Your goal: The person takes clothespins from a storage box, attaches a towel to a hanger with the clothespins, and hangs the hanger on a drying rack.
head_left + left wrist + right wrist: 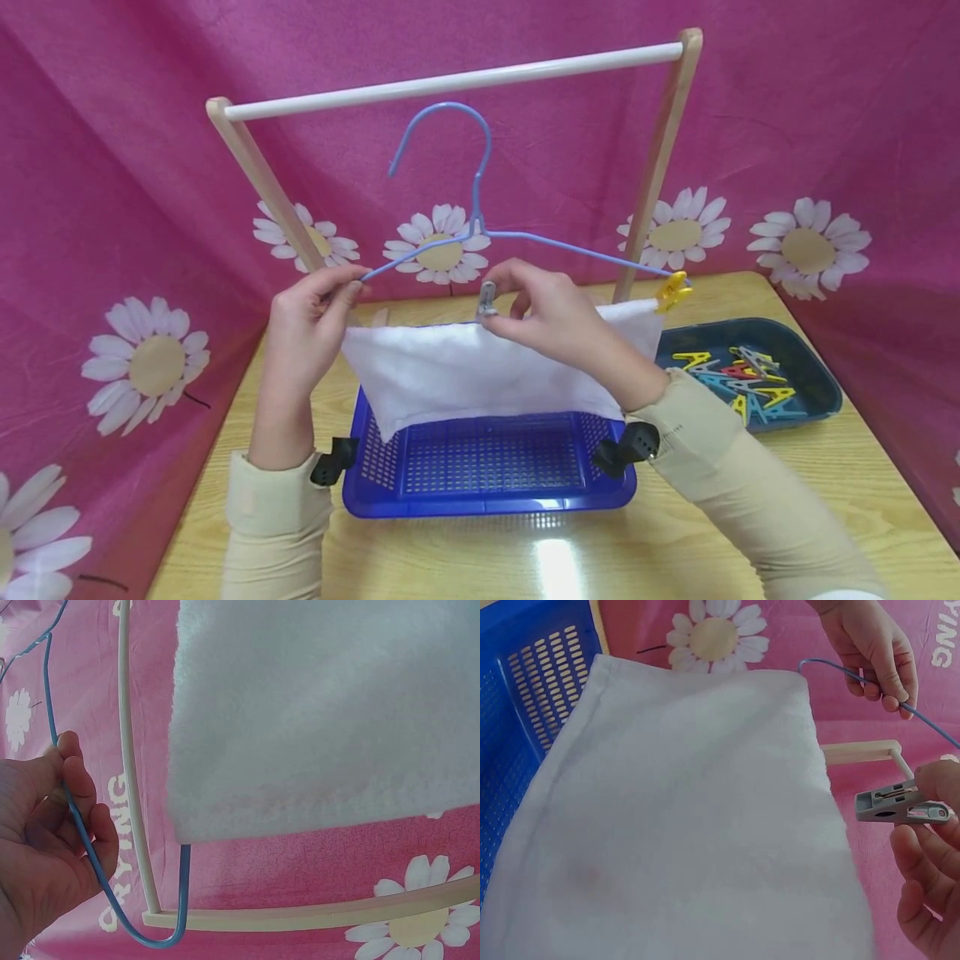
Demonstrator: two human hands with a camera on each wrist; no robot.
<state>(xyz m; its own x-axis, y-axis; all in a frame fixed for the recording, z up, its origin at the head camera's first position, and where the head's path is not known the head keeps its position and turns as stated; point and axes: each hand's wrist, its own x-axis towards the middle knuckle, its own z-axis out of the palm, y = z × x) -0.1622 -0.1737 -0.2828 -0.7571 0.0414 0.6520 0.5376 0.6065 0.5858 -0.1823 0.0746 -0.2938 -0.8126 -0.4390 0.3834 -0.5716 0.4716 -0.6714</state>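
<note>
Pegging a white cloth onto a blue wire hanger, with a grey peg ready at the middle.

Head view: my left hand (pixel 311 312) pinches the hanger (pixel 480 233) at its left end; my right hand (pixel 551 312) pinches a grey peg (pixel 487 300) at the top edge of the cloth (pixel 480 367), which hangs over a blue basket (pixel 487 483) on the desk (pixel 825 467). A yellow peg (pixel 672 292) already clamps the right corner; spare pegs fill a tray (pixel 817 367) on the right. Left wrist view: my fingers (pixel 79 780) curl round the wire, cloth just beside them. Right wrist view: the peg (pixel 900 806) sits just off the cloth's edge. I judge it best to keep the wire level and the cloth taut, then seat the peg over wire and cloth together.
</note>
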